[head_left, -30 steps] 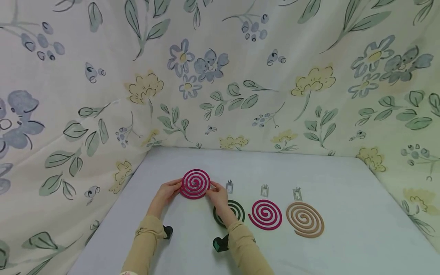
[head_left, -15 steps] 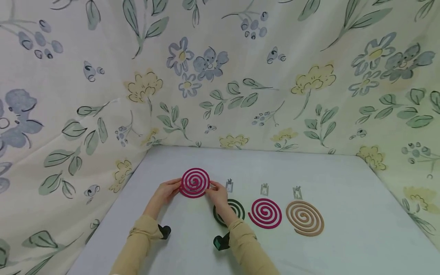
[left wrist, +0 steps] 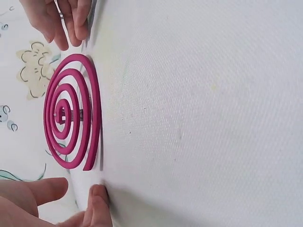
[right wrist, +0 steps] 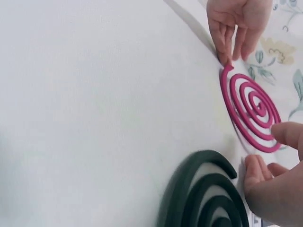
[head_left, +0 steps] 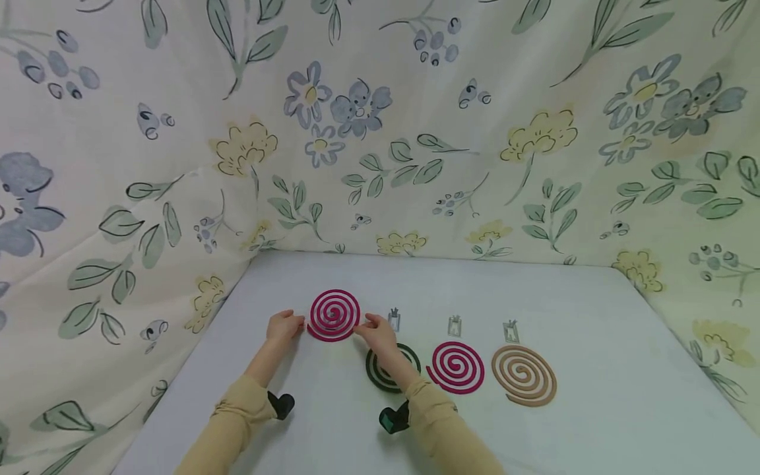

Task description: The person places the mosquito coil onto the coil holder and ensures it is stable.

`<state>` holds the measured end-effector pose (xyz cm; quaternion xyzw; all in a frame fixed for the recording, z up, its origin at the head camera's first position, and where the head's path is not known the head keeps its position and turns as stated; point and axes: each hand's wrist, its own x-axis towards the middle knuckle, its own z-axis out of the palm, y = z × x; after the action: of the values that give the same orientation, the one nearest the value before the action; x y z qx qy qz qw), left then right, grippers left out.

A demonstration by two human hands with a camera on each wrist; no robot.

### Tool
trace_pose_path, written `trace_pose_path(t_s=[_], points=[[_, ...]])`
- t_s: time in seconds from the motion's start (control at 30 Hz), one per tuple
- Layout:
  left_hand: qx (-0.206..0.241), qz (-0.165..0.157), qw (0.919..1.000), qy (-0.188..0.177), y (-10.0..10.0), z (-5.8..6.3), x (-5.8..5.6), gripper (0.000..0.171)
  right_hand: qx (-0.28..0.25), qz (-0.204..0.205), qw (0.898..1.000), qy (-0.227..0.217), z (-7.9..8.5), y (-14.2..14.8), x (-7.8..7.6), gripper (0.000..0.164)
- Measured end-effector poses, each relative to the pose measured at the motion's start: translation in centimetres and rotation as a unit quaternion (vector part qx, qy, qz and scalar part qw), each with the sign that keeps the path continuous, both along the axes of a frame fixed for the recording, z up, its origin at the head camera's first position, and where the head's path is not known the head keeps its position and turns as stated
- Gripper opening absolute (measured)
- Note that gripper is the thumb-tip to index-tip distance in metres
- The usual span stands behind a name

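A magenta mosquito coil (head_left: 334, 315) sits raised above the table. A small metal stand (left wrist: 78, 115) shows under its middle in the left wrist view. To its left is my left hand (head_left: 285, 326), thumb and fingers parted and clear of the rim. My right hand (head_left: 379, 335) is at the opposite side, its loosely bent fingers close to the edge; the left wrist view shows a narrow gap there. Below the right forearm lies a dark green mosquito coil (head_left: 413, 356), partly covered by it.
A second magenta coil (head_left: 456, 367) and a tan coil (head_left: 524, 375) lie flat to the right. Behind the row are three flat metal stands (head_left: 394, 320), (head_left: 454, 325), (head_left: 511, 331). A floral cloth (head_left: 380, 198) hangs behind the white table (head_left: 594, 396).
My left hand has let go of the magenta coil and drawn off to the left. My right fingers have loosened from its edge. The coil stays in place.
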<state>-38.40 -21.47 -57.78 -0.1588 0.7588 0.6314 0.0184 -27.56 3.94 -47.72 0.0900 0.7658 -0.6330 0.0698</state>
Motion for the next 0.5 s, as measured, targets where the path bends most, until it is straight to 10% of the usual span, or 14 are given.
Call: trace_pose_path(t_s=[0.2, 0.5], points=[[-0.110, -0.011, 0.9932, -0.035, 4.2, 11.4, 7.7, 0.067, 0.032, 0.058, 0.998, 0.020, 0.9, 2.2, 0.4, 0.054], [-0.100, -0.024, 0.9946, 0.015, 7.4, 14.2, 10.4, 0.058, 0.077, 0.114, 0.989, 0.053, 2.7, 6.4, 2.0, 0.053]])
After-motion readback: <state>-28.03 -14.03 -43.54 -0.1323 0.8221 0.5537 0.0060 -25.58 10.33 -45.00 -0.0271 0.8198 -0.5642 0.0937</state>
